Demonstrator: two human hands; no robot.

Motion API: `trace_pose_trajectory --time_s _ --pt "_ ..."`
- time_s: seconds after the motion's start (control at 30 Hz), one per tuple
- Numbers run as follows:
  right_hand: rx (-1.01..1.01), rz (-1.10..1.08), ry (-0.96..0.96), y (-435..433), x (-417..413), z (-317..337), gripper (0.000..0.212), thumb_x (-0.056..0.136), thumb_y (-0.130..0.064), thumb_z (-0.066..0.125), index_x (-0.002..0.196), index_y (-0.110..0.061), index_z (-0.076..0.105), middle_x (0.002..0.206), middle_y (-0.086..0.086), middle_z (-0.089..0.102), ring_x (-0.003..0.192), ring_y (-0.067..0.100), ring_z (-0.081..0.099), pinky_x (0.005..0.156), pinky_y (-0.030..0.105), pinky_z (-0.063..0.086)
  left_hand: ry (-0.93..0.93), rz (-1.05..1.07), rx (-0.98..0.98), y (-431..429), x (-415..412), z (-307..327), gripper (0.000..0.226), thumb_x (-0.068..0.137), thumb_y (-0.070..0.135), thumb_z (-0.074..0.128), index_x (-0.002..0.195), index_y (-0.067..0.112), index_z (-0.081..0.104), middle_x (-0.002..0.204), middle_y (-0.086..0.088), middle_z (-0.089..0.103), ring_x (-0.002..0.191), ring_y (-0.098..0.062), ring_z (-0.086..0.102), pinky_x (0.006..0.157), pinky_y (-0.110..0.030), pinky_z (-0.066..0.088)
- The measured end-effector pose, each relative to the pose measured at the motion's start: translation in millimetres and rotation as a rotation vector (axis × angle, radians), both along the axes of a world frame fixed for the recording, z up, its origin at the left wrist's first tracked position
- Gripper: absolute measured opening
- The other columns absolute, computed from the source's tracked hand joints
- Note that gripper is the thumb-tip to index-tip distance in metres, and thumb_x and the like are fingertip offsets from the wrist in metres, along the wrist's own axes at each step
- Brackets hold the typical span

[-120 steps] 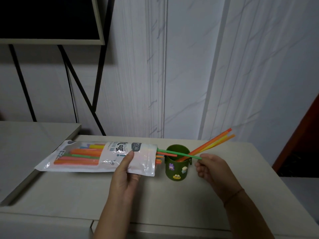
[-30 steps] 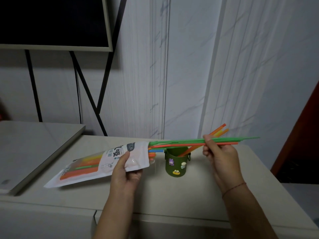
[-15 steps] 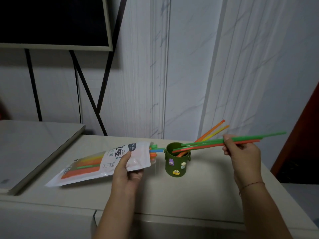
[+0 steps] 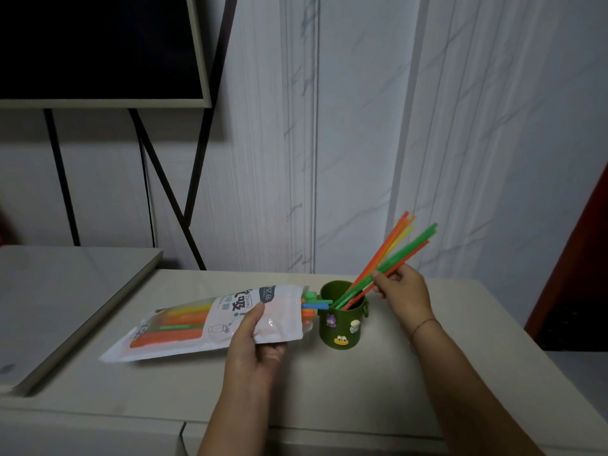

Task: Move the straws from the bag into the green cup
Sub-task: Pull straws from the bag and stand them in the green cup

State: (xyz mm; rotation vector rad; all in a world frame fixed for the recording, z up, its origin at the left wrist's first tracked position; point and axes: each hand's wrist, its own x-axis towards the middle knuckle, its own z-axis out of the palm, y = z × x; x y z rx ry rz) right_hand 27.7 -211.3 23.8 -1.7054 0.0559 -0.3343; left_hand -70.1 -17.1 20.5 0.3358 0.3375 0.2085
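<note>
A dark green cup (image 4: 342,327) with small stickers stands on the pale table (image 4: 329,390). Several orange, yellow and green straws (image 4: 391,250) lean out of it toward the upper right. My right hand (image 4: 403,291) pinches a green straw and a red straw (image 4: 409,255) whose lower ends are inside the cup. The white straw bag (image 4: 210,320) lies tilted to the left of the cup, its open mouth beside the rim, with straw ends (image 4: 312,304) sticking out. My left hand (image 4: 260,343) grips the bag near that mouth.
A lighter, slightly raised surface (image 4: 65,297) adjoins the table on the left. Behind it a dark framed panel (image 4: 98,51) stands on black metal legs (image 4: 164,192) against the white wall. A dark red door edge (image 4: 579,258) is at the right.
My right hand drew a green and a red straw out of the bag to the right, then tipped them so their lower ends dropped into the cup. The left hand kept hold of the bag.
</note>
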Motion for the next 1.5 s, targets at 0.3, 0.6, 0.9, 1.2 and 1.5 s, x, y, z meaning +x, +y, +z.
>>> trace_pose_trajectory --time_s 0.3,0.6,0.9,1.2,1.5 --pt "0.227 0.082 0.082 8 17 -21 0.019 0.085 0.000 0.061 0.103 -0.002 0.055 0.079 0.009 0.062 0.070 0.019 0.061 0.059 0.013 0.054 0.061 -0.042 0.002 -2 15 -12 0.035 0.087 0.000 0.058 0.118 0.015 0.052 0.109 -0.016 0.069 0.102 -0.032 0.065 0.052 -0.054 0.057" --pt "0.252 -0.032 0.132 -5 -8 -17 0.019 0.087 -0.007 0.060 0.105 -0.001 0.062 0.078 0.005 0.061 0.070 0.014 0.057 0.059 0.017 0.051 0.037 -0.032 0.070 -11 14 -14 0.035 0.084 -0.002 0.060 0.113 0.018 0.055 0.112 -0.014 0.068 0.106 -0.031 0.064 0.068 -0.056 0.057" --pt "0.134 0.376 0.299 27 -70 12 0.019 0.089 -0.026 0.060 0.096 -0.008 0.062 0.077 0.006 0.061 0.058 0.012 0.057 0.047 0.020 0.046 0.016 0.003 0.138 -18 15 -18 0.040 0.082 -0.002 0.063 0.118 0.015 0.059 0.114 -0.010 0.068 0.103 -0.025 0.065 0.096 -0.049 0.048" --pt "0.262 0.319 0.208 30 -69 8 0.005 0.085 0.002 0.061 0.084 -0.002 0.065 0.058 0.008 0.065 0.047 0.008 0.060 0.050 0.017 0.052 0.001 -0.005 0.078 -15 17 -16 0.042 0.084 -0.002 0.061 0.121 0.017 0.058 0.116 -0.010 0.068 0.103 -0.024 0.066 0.078 -0.046 0.058" --pt "0.445 0.321 0.181 7 -67 20 0.007 0.089 -0.006 0.057 0.089 -0.003 0.063 0.066 0.009 0.062 0.046 0.008 0.057 0.043 0.018 0.047 0.027 0.006 -0.027 -3 19 -18 0.032 0.085 -0.001 0.060 0.109 0.019 0.058 0.099 -0.007 0.073 0.097 -0.024 0.068 0.064 -0.058 0.055"
